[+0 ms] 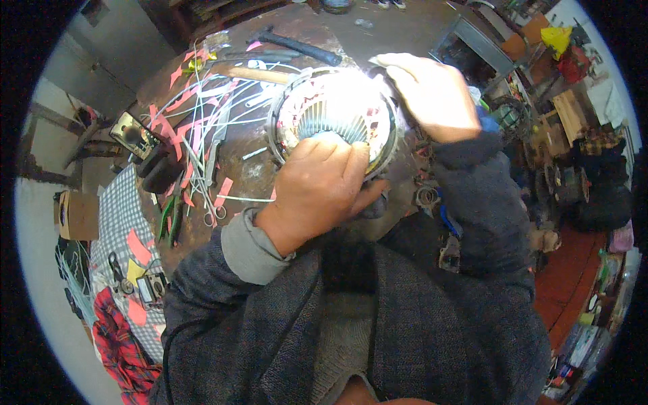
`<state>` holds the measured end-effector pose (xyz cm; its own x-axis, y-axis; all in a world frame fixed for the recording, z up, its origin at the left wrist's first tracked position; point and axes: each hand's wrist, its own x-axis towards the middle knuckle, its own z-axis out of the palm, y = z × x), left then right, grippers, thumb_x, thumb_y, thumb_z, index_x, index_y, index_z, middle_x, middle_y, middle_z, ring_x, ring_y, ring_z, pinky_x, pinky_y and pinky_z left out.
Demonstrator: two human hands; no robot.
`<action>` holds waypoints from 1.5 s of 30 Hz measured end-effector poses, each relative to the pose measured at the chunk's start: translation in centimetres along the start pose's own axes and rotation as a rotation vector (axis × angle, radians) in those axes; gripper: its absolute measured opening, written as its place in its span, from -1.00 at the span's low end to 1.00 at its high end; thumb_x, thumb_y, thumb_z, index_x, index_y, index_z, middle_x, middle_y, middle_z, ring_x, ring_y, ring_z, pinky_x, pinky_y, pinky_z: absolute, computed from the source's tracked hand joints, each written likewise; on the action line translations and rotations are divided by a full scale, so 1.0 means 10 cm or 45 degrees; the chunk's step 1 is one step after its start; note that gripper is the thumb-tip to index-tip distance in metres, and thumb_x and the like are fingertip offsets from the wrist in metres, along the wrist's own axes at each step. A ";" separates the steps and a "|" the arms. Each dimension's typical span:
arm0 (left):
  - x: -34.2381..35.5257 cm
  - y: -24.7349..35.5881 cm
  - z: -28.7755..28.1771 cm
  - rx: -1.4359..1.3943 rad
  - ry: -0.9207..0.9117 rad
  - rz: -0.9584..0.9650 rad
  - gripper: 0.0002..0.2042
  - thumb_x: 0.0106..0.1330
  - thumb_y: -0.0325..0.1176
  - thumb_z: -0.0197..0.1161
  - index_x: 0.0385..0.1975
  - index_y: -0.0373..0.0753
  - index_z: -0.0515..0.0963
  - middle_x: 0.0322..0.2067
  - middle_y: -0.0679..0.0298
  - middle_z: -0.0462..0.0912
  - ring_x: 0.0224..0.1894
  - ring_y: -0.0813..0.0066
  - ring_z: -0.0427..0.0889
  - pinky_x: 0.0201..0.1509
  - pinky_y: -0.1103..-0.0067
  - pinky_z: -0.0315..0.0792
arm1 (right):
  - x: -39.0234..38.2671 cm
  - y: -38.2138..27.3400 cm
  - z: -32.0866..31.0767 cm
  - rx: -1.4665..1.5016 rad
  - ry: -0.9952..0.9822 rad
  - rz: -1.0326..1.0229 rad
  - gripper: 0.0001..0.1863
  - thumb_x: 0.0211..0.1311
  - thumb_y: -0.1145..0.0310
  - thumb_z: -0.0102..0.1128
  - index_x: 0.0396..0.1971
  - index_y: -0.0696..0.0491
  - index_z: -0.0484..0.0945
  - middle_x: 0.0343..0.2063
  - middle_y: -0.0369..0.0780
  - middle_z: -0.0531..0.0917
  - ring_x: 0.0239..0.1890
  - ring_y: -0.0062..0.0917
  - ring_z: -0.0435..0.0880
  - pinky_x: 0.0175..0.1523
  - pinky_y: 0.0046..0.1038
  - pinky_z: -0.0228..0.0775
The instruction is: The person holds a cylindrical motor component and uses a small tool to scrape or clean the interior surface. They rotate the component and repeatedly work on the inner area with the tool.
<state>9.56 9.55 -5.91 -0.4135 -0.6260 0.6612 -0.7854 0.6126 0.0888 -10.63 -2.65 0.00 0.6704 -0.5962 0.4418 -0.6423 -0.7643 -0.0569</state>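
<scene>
A round motor stator (pixel 280 138), a metal ring with slotted inner teeth, stands on the dark worktable in front of me. My left hand (pixel 320 185) is closed on its near wall, curled fingers over the inner edge and thumb low on the outside. Beside the far right of the ring is my right hand (pixel 435 94), its fingers stretched out toward the rim. Strong glare washes out that hand and the stator's far part, so I cannot tell whether its fingertips touch the ring. Pale strips (pixel 317 121) fan along the inside of the stator.
Left of the stator lie white sleeving lengths (pixel 202 128), pink paper scraps (pixel 162 125), a knife (pixel 217 148), scissors (pixel 214 214) and green-handled pliers (pixel 172 219). A dark-handled hammer (pixel 297 46) lies behind. A phone (pixel 133 135) stands at the left edge. Checked cloth (pixel 121 223) hangs nearby.
</scene>
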 end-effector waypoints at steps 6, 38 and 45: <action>0.02 -0.01 0.01 -0.011 -0.001 -0.004 -0.62 0.15 -0.05 0.48 -0.32 -0.19 0.51 -0.46 0.25 0.48 -0.33 0.26 0.57 -0.20 0.38 0.41 | -0.02 0.10 0.18 0.010 -0.055 -0.120 -0.73 0.29 0.45 0.20 -0.08 0.20 0.73 -0.15 -0.03 0.79 -0.10 -0.20 0.79 0.07 -0.30 0.64; -0.14 -0.03 0.07 0.020 0.048 0.005 -0.55 0.17 0.08 0.47 -0.24 -0.21 0.61 -0.43 0.28 0.55 -0.32 0.29 0.61 -0.19 0.36 0.47 | -1.24 0.08 0.01 0.525 0.020 0.912 -0.70 0.64 0.23 0.07 0.08 0.14 0.59 -0.33 -0.38 0.55 -0.35 -0.75 0.41 -0.26 -0.60 0.26; -0.07 -0.06 -0.13 0.068 -0.047 0.153 -0.37 0.19 0.18 0.48 0.06 -0.25 0.69 -0.05 0.02 0.73 0.07 -0.05 0.67 0.43 0.04 0.37 | -1.19 -0.02 -0.17 0.041 0.000 0.001 -0.83 0.30 0.54 0.15 -0.14 0.16 0.61 -0.22 -0.08 0.66 -0.20 -0.16 0.73 -0.16 -0.24 0.59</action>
<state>10.98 10.28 -5.45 -0.5223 -0.5676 0.6365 -0.7520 0.6585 -0.0298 -19.13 4.99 -3.67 0.6699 -0.5970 0.4414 -0.6306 -0.7713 -0.0860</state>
